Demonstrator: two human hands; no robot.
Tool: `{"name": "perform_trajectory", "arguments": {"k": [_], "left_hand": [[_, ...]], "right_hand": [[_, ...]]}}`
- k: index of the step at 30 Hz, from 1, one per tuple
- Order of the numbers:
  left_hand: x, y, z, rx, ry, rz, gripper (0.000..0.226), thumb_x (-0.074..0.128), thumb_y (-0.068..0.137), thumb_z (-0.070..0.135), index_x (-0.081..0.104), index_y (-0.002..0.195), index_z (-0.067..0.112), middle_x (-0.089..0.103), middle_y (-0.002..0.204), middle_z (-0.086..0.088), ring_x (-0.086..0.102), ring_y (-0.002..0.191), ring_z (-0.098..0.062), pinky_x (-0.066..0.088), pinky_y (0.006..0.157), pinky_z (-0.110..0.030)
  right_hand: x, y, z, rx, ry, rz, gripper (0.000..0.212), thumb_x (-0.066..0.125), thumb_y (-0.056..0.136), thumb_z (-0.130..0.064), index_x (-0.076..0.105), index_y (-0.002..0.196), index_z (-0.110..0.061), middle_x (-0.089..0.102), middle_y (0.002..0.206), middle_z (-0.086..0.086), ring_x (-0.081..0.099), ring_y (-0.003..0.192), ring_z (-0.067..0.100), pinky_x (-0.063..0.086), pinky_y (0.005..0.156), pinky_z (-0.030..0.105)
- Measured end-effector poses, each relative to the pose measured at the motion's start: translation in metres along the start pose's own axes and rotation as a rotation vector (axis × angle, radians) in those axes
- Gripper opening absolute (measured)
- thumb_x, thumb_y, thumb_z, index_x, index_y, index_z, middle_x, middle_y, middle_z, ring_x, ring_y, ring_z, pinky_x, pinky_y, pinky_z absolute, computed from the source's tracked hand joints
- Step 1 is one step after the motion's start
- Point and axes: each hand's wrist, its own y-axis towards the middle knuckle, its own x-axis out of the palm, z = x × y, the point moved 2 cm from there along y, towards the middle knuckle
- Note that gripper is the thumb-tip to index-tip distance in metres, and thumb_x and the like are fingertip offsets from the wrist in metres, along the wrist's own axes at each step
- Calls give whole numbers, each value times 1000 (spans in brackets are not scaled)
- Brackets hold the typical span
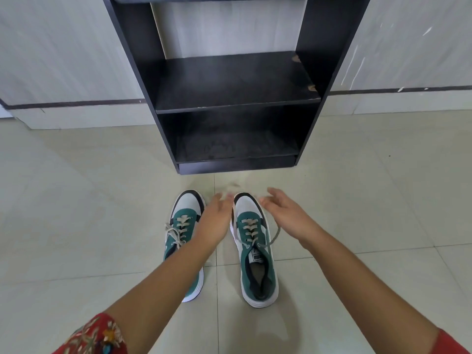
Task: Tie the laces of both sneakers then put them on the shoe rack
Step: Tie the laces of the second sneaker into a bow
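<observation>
On the tiled floor [102, 213] near the black shoe rack [229, 80], reaching with both hands over the toe of the right sneaker [255, 254]. Curling the right hand [288, 215] loosely, with a grey lace [277, 233] running up behind it; blurring the left hand [215, 221] at its fingertips; not showing whether either is gripping anything. Leaving the left sneaker [185, 213], knotted, just beside.

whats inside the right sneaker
Inside the right sneaker only a dark insole and the tongue's label show. The toe end is covered by the tongue and laces, so unseen.
</observation>
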Motion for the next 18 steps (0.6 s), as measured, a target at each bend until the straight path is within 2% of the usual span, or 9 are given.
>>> {"name": "perform_trajectory", "arguments": {"k": [2,3,5,7,9,11,14,16,18], "left_hand": [[12,-10,-27,-208,-124,7,54,44,96,38,30,142,13,43,143,-9,41,130,-27,33,106,-37],[19,-16,-41,-305,-193,-2,52,48,95,35,34,139,11,46,138,-11,46,124,-28,38,104,-40],[31,-26,-59,-442,-280,-79,43,49,94,37,47,126,8,57,116,-9,56,103,-23,47,85,-36],[37,-28,-64,-421,-281,-128,35,49,94,39,54,110,8,59,93,-4,55,85,-17,43,69,-28],[40,-26,-59,-354,-307,-108,25,53,92,35,56,100,11,60,88,-2,55,82,-14,41,65,-26],[41,-24,-48,-313,-365,-86,10,56,92,24,57,90,14,61,86,1,56,80,-11,39,62,-23],[42,-22,-37,-296,-396,-84,5,57,89,9,58,86,13,60,82,2,54,77,-8,35,59,-20],[42,-24,-33,-298,-376,-100,6,59,88,9,57,93,11,58,80,3,51,72,-5,34,56,-19],[43,-24,-34,-302,-336,-119,11,59,89,12,58,99,9,62,85,-1,52,72,-4,37,56,-16]], "right_hand": [[8,3,34,155,-54,22,57,44,95,-42,34,143,-13,47,144,9,46,129,26,36,106,38],[11,2,49,210,-34,62,55,45,94,-42,39,140,-12,52,137,10,51,122,26,39,105,40],[15,-2,74,279,1,151,48,45,92,-46,51,124,-11,64,113,7,60,99,25,47,96,44],[17,-9,87,350,-34,134,50,42,90,-53,61,100,-8,70,89,6,63,78,24,54,82,41],[23,-14,90,361,-47,61,55,42,90,-56,64,84,-6,67,74,5,60,64,21,49,63,32],[32,-14,87,273,32,97,42,53,89,-47,64,79,-8,65,72,4,59,66,20,46,61,29],[40,-10,76,163,286,156,17,61,88,-19,62,73,-13,63,70,-2,58,69,15,45,60,19],[43,-10,73,188,378,118,18,57,90,-12,63,74,-13,62,69,-5,56,65,9,44,56,16],[45,-12,75,217,397,94,21,52,91,-10,63,73,-13,63,75,0,55,69,12,43,61,22]]}}
